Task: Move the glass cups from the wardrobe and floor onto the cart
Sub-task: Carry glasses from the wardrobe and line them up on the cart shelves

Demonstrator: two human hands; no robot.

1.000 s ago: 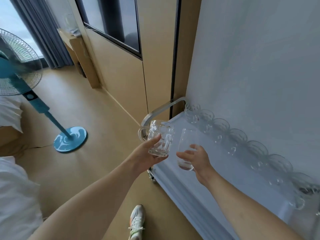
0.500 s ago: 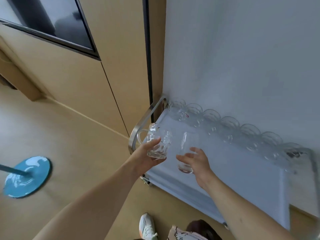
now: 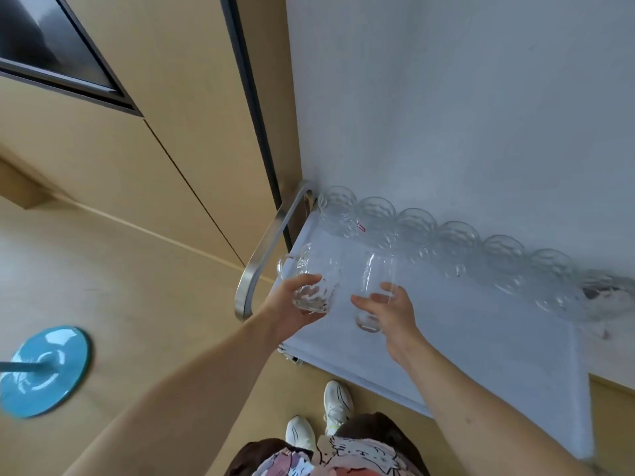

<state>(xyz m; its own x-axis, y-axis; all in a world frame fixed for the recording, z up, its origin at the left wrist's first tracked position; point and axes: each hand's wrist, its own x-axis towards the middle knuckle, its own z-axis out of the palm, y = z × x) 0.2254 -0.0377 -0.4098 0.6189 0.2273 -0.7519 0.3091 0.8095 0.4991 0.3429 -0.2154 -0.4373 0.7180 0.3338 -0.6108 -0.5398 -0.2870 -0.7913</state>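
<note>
My left hand grips a clear dimpled glass mug with a handle on its left side, held over the left end of the cart. Beside it my right hand holds a smooth clear glass cup from its right side, above the cart's pale blue top. A row of several glass cups stands along the cart's far edge against the white wall.
The cart has a curved metal handle at its left end. Wooden wardrobe panels stand to the left of the wall. A blue fan base sits on the floor at left. My white shoes are by the cart's near edge.
The view has swung right and down toward the cart. Both hands have carried their glasses a little further over the cart top, staying side by side.
</note>
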